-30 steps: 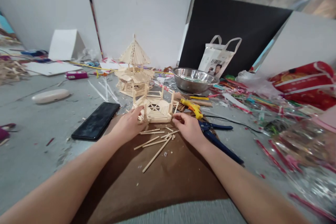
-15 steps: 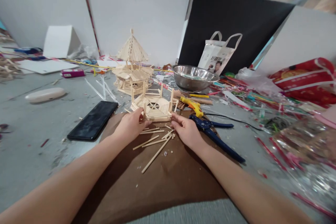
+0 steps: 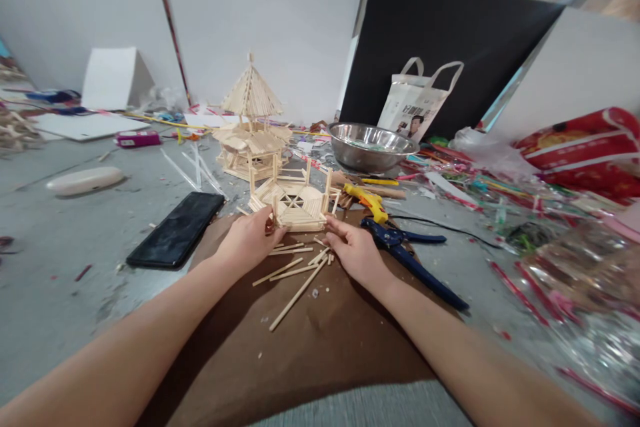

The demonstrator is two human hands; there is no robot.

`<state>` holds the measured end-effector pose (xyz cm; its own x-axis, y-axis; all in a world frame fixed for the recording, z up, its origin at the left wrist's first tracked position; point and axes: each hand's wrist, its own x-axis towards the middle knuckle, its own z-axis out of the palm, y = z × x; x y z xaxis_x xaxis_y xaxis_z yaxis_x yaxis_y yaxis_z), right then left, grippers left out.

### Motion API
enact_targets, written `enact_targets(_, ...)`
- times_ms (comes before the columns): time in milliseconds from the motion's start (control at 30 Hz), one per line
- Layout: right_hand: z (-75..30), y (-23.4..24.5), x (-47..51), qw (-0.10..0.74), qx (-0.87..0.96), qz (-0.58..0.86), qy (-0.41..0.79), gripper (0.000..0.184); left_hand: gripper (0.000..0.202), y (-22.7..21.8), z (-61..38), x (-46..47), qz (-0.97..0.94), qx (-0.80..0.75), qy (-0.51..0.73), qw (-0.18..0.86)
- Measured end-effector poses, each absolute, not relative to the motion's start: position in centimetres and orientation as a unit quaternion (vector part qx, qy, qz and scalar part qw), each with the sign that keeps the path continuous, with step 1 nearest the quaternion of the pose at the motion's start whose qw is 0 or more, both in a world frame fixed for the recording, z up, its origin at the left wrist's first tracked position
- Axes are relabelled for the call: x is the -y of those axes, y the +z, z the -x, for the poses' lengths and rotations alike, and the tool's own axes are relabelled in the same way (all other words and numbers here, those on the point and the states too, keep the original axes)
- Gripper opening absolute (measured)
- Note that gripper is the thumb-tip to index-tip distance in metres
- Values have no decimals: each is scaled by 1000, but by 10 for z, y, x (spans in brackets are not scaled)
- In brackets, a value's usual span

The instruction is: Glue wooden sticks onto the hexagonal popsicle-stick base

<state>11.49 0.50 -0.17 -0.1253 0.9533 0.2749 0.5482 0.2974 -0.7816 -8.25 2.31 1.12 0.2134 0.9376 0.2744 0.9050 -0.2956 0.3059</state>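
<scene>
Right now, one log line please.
left hand: touching pale hexagonal wooden-stick base | right hand: touching its near-right corner | loose sticks: between hands

You're on a brown mat [image 3: 310, 353], matt, probably card. Your model [image 3: 295, 203] and sticks [image 3: 293, 273]: pale bare wood, unvarnished. The bowl [image 3: 370, 147]: shiny metal; phone [image 3: 175, 230]: glossy black glass; floor [image 3: 60, 280]: rough grey concrete; cutter handles [image 3: 430, 277]: smooth blue plastic.

Soft, even indoor light fills the scene, leaving only faint shadows. The centre is sharp. Wide-angle distortion stretches and blurs the edges, especially the crinkled clear plastic wrappers [image 3: 575, 267] at right.
</scene>
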Motion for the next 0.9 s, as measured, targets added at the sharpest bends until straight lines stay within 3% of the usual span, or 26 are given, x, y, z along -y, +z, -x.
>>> enact_targets(900,-113,7,1,371,721,546,211,39,27,11,84,-24,-777,-591,213,49)
